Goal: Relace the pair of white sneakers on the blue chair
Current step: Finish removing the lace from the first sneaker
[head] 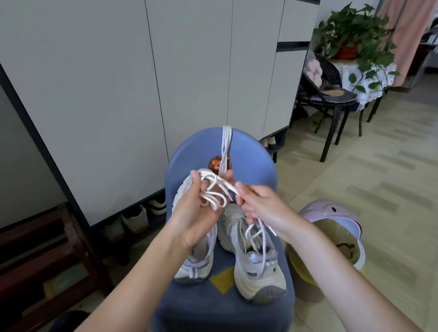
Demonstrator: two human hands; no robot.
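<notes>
From the head view, the two white sneakers (254,261) lie side by side on the blue chair (222,317), heels nearest, toes toward its backrest, while the left hand (202,208) cradles looped white lace (215,191) and the right hand (261,204) pinches a strand above them.

Soft daylight, blurred wide-angle edges

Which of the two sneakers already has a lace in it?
The right sneaker, below the right hand; white lace runs through it. The left sneaker shows none.
</notes>
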